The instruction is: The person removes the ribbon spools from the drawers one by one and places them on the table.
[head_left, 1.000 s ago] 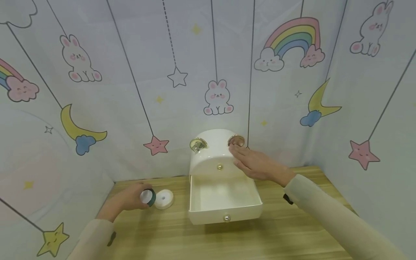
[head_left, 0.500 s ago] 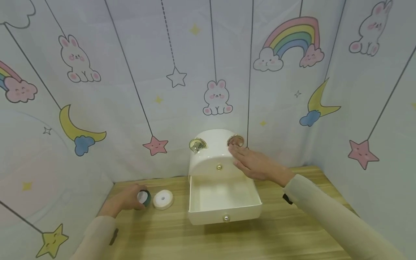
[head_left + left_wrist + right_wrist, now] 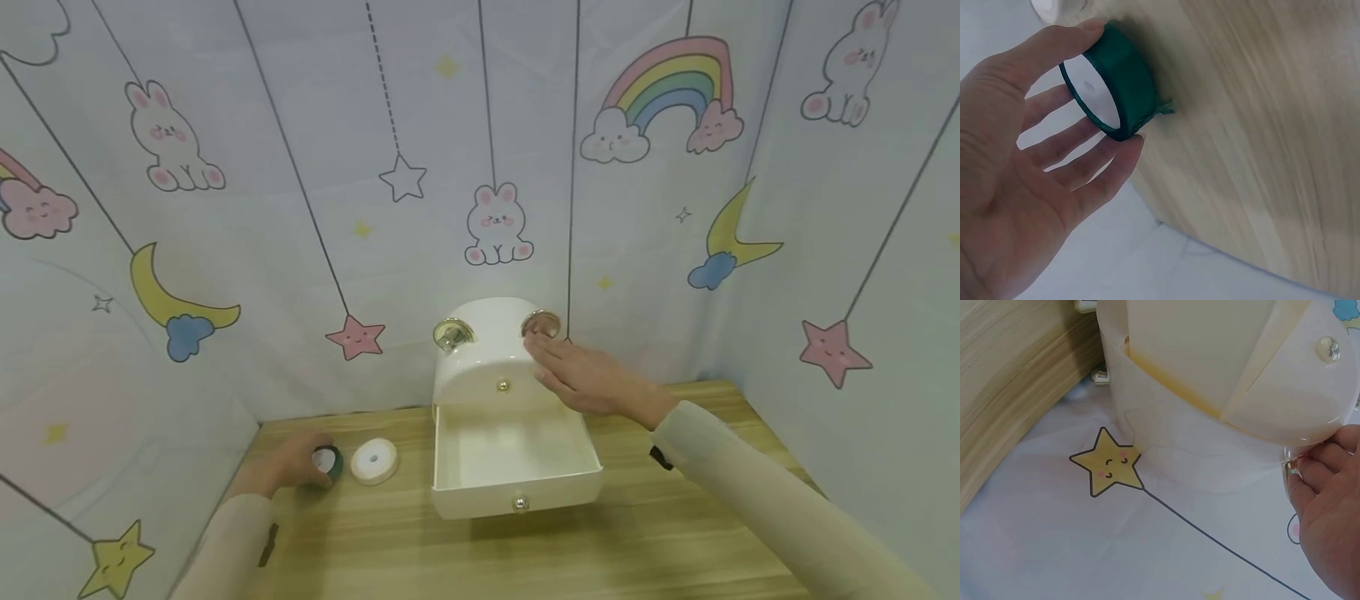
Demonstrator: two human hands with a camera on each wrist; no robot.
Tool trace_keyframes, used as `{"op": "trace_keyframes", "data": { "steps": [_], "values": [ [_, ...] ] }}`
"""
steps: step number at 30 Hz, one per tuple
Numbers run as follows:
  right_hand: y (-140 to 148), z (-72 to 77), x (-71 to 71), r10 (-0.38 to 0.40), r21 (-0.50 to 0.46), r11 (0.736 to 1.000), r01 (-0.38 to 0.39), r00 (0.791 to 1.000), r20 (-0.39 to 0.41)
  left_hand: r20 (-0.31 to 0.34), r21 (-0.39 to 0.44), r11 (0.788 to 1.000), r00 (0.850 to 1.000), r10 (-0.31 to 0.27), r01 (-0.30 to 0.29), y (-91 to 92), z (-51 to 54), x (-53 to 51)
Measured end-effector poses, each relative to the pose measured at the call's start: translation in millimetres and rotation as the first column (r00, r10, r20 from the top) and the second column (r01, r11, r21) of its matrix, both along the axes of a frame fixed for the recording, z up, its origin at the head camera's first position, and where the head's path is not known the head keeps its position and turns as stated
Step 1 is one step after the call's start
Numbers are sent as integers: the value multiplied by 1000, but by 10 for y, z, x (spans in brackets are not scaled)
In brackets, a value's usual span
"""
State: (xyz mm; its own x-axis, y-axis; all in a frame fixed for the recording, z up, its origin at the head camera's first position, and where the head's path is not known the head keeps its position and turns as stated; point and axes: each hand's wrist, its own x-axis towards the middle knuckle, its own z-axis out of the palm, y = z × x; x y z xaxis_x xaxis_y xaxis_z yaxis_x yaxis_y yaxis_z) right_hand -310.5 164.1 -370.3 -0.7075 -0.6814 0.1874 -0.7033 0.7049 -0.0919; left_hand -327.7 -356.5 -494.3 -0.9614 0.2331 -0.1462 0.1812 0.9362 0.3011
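My left hand (image 3: 294, 461) holds a spool of green ribbon (image 3: 1132, 75) between thumb and fingertips, at the left of the table. The spool is tilted, its white core facing the palm; whether it touches the wood I cannot tell. Just right of it lies a cream ribbon spool (image 3: 374, 462), flat. A white storage box (image 3: 491, 329) with a rounded top stands at the back, its lower drawer (image 3: 480, 502) pulled out and bare inside. My right hand (image 3: 592, 382) rests with fairly straight fingers on the box's upper right, touching by the right gold ear (image 3: 542, 323).
The wooden table (image 3: 390, 554) meets a cloth backdrop (image 3: 420, 275) printed with rabbits, stars and moons behind and at both sides. A second gold ear (image 3: 453, 335) sits on the box's upper left. The drawer's silver knob (image 3: 521, 502) sticks out forward.
My left hand has moved a little left with the green ribbon spool, widening the gap to the cream spool. My right hand stays on the box. The head view has shifted slightly.
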Motion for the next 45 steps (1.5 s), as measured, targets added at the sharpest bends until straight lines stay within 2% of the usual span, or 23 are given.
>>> {"op": "trace_keyframes", "data": {
  "steps": [6, 15, 23, 31, 36, 45],
  "values": [
    [-27, 3, -24, 4, -9, 1000, -4, 1000, -2, -41, 23, 998, 997, -58, 59, -94, -36, -9],
    [-34, 23, -8, -6, 4, 1000, 6, 1000, 6, -14, -7, 1000, 1000, -21, 20, -116, -80, -39],
    [-36, 23, -2, -7, -12, 1000, 7, 1000, 3, -71, -16, 999, 996, -47, 46, -132, -154, -80],
    [-27, 4, 5, -15, 8, 1000, 15, 1000, 1, -66, -50, 998, 997, -28, 25, -99, -177, -76],
    [-25, 1, 3, -12, 12, 1000, 12, 1000, 4, -109, -85, 996, 993, -47, 37, -32, -91, -7],
    [-23, -6, -1, 1, -2, 1000, -1, 1000, -22, -122, -158, 987, 992, -14, -5, 251, 237, 164]
  ]
}}
